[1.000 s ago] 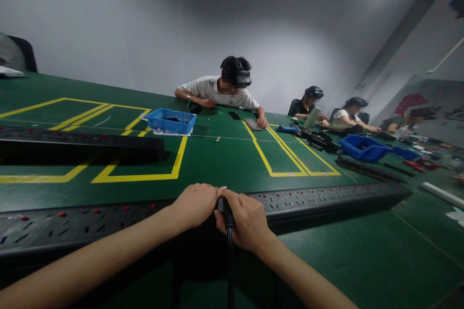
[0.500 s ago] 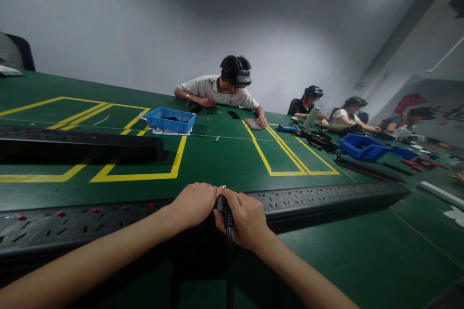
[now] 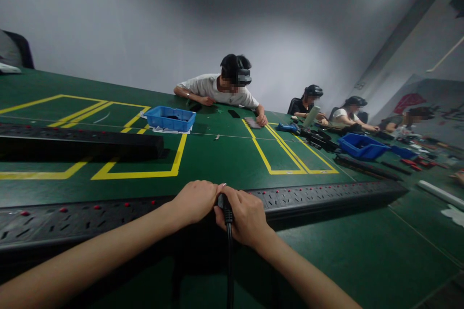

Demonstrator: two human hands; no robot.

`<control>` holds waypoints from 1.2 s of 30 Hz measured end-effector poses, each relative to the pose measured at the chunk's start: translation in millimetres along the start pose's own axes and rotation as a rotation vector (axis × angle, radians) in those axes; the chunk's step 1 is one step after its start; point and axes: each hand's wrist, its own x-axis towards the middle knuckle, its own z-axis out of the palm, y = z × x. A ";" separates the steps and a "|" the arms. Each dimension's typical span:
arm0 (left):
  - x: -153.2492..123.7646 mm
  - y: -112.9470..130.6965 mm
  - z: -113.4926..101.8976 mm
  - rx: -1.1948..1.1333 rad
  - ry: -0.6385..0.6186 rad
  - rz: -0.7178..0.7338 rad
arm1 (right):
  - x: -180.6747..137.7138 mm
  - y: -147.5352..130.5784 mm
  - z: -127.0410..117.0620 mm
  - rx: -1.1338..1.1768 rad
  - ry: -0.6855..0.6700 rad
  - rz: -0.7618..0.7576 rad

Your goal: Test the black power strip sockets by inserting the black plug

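Observation:
A long black power strip (image 3: pixel 319 199) with rows of slots and red buttons lies across the near side of the table. My right hand (image 3: pixel 246 217) is closed around a black power plug (image 3: pixel 227 212) at the strip's near side, and its cord (image 3: pixel 229 260) hangs straight down. Over the strip, right beside the plug, my left hand (image 3: pixel 198 201) is closed with its fingers curled down across the far edge. Those fingertips are hidden, as is the plug's front end, so I cannot tell whether the plug sits in a socket.
A second black strip (image 3: pixel 79 142) lies at the left on the green table (image 3: pixel 217 164), which has yellow tape outlines. Beyond it stands a light blue bin (image 3: pixel 170 118). A person (image 3: pixel 224 82) leans on the far edge. At the right are a dark blue bin (image 3: pixel 362 146) and several co-workers.

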 end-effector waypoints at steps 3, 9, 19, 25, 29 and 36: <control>-0.3 1.4 -2.3 -0.003 -0.004 -0.005 | -0.1 -0.2 -0.3 -0.002 -0.001 0.003; -1.3 1.2 -2.5 0.015 -0.009 -0.003 | -0.3 0.3 -0.1 -0.001 -0.007 0.002; -0.9 3.0 -6.1 0.008 -0.014 0.009 | -0.6 0.6 1.6 0.005 0.006 0.002; -1.1 2.5 -5.8 0.012 -0.010 0.008 | -0.4 0.1 0.9 -0.001 -0.005 0.001; -1.4 2.6 -5.2 0.017 -0.004 0.018 | -0.3 0.4 0.8 0.000 0.008 -0.004; -1.3 3.3 -6.4 0.049 -0.017 0.013 | 0.6 0.4 -0.2 -0.012 -0.008 -0.004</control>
